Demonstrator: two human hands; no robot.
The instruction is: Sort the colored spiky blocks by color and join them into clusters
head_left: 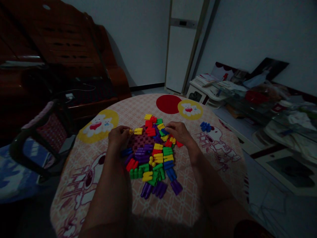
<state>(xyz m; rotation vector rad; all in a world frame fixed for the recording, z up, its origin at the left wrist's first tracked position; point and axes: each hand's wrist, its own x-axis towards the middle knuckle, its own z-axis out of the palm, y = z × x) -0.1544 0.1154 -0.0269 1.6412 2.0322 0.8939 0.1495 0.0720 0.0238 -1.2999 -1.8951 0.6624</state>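
On the round table, my left hand (119, 136) is closed, pinching a small yellow toy block (130, 131) at its fingertips. Just right of it lies another yellow block (138, 131). My right hand (180, 133) reaches over the right edge of a pile of plastic blocks, fingers bent and drawn together. A blue block (164, 132) is right at those fingertips, but I cannot make out whether it is gripped. Purple blocks (143, 155), green blocks (135, 173) and red blocks (150, 132) lie heaped between and in front of both hands.
A patterned cloth covers the round table (188, 205). Apart from the pile, a blue block cluster (205, 126) lies at the right. A chair (49, 129) stands at the left, a wooden sofa (74, 49) behind it. A cluttered glass-topped cabinet (257, 115) lines the right wall.
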